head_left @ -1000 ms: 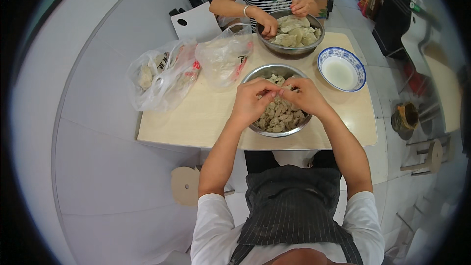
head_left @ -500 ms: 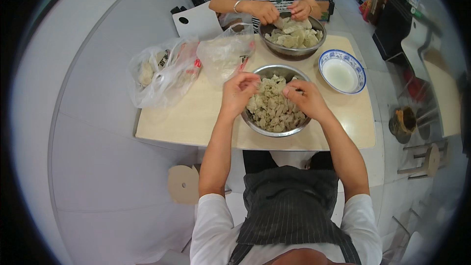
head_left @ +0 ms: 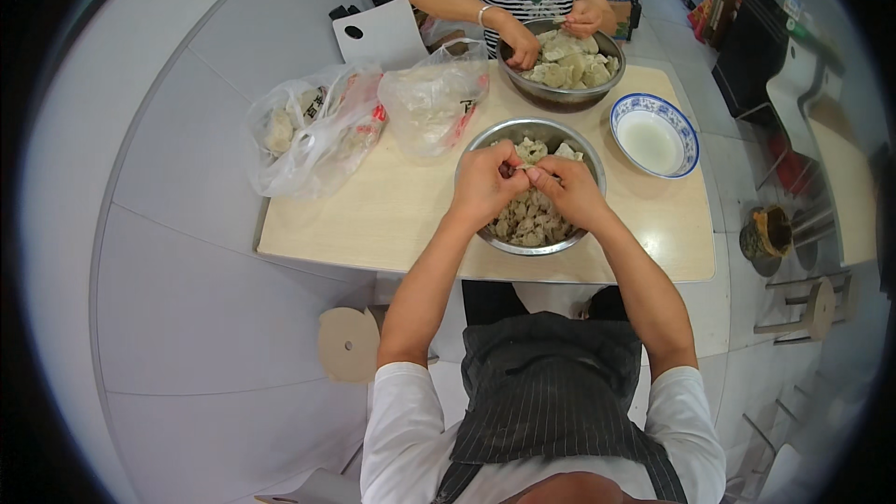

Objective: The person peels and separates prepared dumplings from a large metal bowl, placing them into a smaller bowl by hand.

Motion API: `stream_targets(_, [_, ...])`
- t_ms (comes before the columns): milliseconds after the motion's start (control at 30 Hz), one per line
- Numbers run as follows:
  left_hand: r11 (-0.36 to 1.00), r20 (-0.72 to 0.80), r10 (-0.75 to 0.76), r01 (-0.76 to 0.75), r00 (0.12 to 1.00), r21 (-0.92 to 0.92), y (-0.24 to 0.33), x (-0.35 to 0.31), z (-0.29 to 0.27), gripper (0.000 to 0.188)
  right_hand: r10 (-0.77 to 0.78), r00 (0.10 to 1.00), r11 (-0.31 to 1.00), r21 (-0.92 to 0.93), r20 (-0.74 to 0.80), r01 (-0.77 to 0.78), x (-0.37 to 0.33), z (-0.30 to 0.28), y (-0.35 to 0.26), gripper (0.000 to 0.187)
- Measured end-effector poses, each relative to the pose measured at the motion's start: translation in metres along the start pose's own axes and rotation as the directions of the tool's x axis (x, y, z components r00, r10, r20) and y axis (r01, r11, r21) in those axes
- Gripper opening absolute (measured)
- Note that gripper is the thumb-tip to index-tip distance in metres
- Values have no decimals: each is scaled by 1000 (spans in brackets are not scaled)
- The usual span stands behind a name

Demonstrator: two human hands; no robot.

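My left hand (head_left: 487, 185) and my right hand (head_left: 568, 190) meet over a steel bowl (head_left: 492, 241). Their fingertips are pinched close together around a small pale piece of food, mostly hidden by the fingers. Beneath them the bowl holds many torn, greyish-green, soft-looking pieces (head_left: 530, 222), whose exact kind I cannot make out. Right of the bowl stands a white bowl with a blue patterned rim (head_left: 620, 145), with cloudy whitish liquid in it.
Across the table (head_left: 392, 233), another person handles larger pale pieces in a second steel bowl (head_left: 609, 91). Two plastic bags (head_left: 322, 159) with pale contents lie at the left. A white chair back (head_left: 383, 35) stands behind them, and a stool (head_left: 348, 345) is below the table's left.
My hands were apart over the bowl and have come together at its middle, fingertips meeting. The other person's left-side hand has dipped into the far bowl while the other one lifted slightly.
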State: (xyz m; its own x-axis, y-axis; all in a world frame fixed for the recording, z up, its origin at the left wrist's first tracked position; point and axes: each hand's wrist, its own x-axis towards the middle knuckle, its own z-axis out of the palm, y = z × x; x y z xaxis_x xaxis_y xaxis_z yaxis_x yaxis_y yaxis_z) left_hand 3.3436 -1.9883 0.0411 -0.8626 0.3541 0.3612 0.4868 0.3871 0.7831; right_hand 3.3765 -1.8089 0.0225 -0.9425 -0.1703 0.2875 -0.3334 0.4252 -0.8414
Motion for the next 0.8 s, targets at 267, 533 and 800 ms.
stream_targets(267, [984,102,-67,83,993,-157,-5,-2,-26,11,157,986,988,-2,49,-157,1,-13,-14,38])
stream_targets(533, [995,133,13,0,991,-97,10,3,-15,15,-45,987,997,68,155,35,3,-11,-8,32])
stream_targets(800, [997,30,69,-68,997,-28,11,0,-10,9,-31,997,997,76,64,26,0,-1,-10,26])
